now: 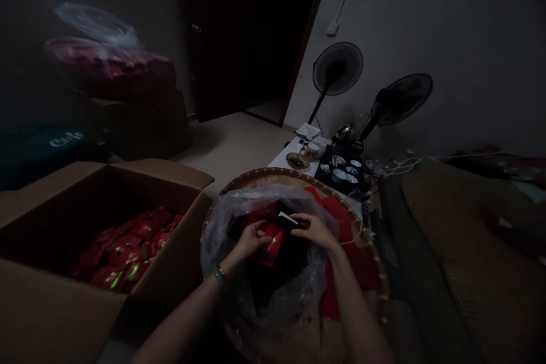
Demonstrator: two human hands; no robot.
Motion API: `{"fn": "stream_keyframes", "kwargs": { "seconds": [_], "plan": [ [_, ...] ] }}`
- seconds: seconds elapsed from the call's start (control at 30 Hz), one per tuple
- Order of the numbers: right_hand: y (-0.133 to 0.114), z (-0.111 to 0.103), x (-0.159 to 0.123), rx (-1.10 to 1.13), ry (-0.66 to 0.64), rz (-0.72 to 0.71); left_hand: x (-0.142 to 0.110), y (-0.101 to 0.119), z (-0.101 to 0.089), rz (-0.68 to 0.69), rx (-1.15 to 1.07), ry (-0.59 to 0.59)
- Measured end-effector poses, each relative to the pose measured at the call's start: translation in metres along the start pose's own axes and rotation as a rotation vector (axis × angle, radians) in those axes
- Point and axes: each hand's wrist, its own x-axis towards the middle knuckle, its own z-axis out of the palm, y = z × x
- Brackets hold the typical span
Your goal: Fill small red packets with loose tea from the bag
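My left hand (253,238) is closed, its thumb and fingers pinching a red packet (271,249) with small gold marks. Just to the right, my right hand (314,231) grips a small dark item with a white edge (288,218); the dim light hides what kind it is. Both hands are over an open clear plastic bag (213,239), which has more red and dark contents. The bag sits in a round woven bamboo tray (381,290). Flat red pieces (341,216) lie in the tray, along the bag's right side.
An open cardboard box (164,250) at left holds many red packets (128,247). Beyond the tray, a low table carries small cups (340,174). Two fans (338,68) stand near the wall. At right is a woven-covered seat (464,239); a bagged pink bundle (115,65) rests on another box.
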Motion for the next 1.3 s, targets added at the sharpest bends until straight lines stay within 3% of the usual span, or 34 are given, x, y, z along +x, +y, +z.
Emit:
{"fn": "stream_keyframes", "kwargs": {
  "seconds": [0.27,0.47,0.67,0.87,0.97,1.1,1.17,1.3],
  "plan": [
    [-0.006,0.024,0.001,-0.235,0.014,-0.144,-0.004,0.007,0.003,0.024,0.067,-0.011],
    [-0.003,0.020,0.001,-0.129,0.001,-0.103,-0.005,0.011,0.003,0.012,0.072,-0.042],
    [0.017,0.018,0.000,-0.038,0.121,0.067,-0.005,0.010,0.002,0.028,0.040,-0.056],
    [0.037,0.014,0.000,0.052,0.103,0.127,0.002,-0.001,-0.006,0.006,-0.021,0.077],
    [0.054,0.004,0.000,-0.044,0.124,0.146,0.004,-0.001,-0.012,0.069,-0.115,0.096],
    [0.071,-0.002,-0.003,-0.217,0.122,0.149,0.001,0.004,-0.013,0.082,-0.211,0.025],
    [0.067,0.003,-0.004,-0.248,0.155,0.126,-0.001,0.006,-0.010,0.042,-0.192,0.044],
    [0.037,0.030,-0.005,-0.134,0.258,-0.070,-0.003,0.005,-0.002,0.017,-0.120,0.101]
  ]
}}
